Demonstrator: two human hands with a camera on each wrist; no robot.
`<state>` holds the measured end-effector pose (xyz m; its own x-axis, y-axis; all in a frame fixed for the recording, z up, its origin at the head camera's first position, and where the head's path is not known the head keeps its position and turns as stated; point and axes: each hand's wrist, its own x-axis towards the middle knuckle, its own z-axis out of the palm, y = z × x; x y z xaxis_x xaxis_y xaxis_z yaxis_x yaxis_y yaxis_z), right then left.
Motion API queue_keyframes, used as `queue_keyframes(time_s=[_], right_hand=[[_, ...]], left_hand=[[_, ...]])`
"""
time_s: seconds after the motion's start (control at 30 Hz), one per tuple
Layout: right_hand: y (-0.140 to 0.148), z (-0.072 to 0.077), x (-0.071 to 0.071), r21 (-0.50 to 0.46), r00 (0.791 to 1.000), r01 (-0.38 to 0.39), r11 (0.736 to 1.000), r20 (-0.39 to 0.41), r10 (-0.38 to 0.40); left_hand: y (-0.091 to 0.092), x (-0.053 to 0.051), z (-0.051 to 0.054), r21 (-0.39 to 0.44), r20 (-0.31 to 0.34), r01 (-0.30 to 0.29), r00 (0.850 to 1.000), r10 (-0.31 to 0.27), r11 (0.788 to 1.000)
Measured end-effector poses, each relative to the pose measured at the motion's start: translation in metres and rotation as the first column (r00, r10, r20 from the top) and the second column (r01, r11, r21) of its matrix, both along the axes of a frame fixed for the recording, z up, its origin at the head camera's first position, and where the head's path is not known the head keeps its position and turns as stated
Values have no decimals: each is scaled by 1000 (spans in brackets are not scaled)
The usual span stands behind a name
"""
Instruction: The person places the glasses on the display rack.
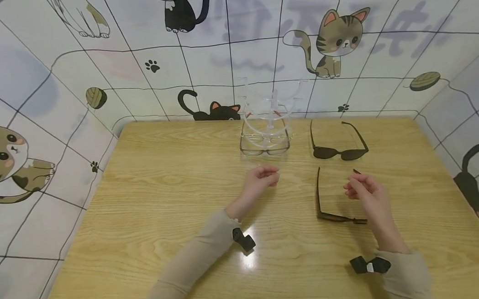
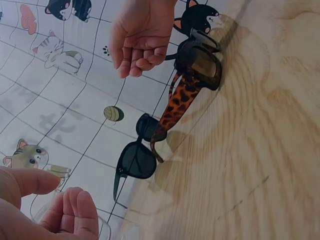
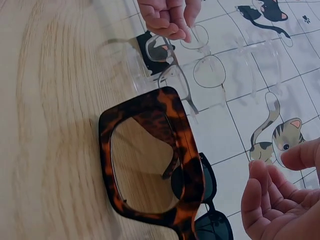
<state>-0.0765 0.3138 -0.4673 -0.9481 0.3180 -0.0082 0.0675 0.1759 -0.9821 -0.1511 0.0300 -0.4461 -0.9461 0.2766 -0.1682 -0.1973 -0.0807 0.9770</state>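
Note:
My left hand [image 1: 259, 179] hovers over the table in front of a clear display stand [image 1: 271, 115], fingers loosely bent with nothing in them. Two pairs of eyeglasses sit on that stand: grey-framed eyeglasses [image 1: 267, 152] low down and thin wire-rimmed ones [image 3: 223, 80] above. Tortoiseshell sunglasses [image 3: 187, 150] lie on the table with their temples spread. Above their right side is my right hand [image 1: 367, 194], loosely curled, holding nothing and partly hiding the frame. Black sunglasses [image 1: 340, 154] lie behind them, unfolded, lenses toward me.
The light wood table [image 1: 163, 186] meets a white wall covering [image 1: 128, 74] printed with cartoon cats and grid lines at its back and sides. The stand is close to the back edge, left of both sunglasses. Black bands [image 1: 243, 240] sit at the wrists.

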Motion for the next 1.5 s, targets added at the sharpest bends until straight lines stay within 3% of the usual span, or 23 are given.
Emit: queue_keyframes(time_s=[0.3,0.57,0.77,1.07,1.3,1.5], right_hand=[[27,-28,-1,-49,997,66,997,-40,-68],[42,-28,7,-1,995,91,996,-27,-91],[52,-31,13,111,992,123,986,16,-126],[60,-33,19,160,978,193,968,49,-203],[56,-13,31,255,976,189,948,62,-211],[47,15,43,296,969,112,949,180,-170]], left_hand=[[21,10,-2,-39,-16,82,996,-82,996],[41,17,-7,-49,9,141,990,-140,989],[51,22,-8,-119,0,172,985,-173,978],[69,27,-12,-202,-38,215,973,-227,955],[79,27,-15,-273,-20,231,969,-246,934],[82,27,-14,-306,-5,226,971,-239,925]])
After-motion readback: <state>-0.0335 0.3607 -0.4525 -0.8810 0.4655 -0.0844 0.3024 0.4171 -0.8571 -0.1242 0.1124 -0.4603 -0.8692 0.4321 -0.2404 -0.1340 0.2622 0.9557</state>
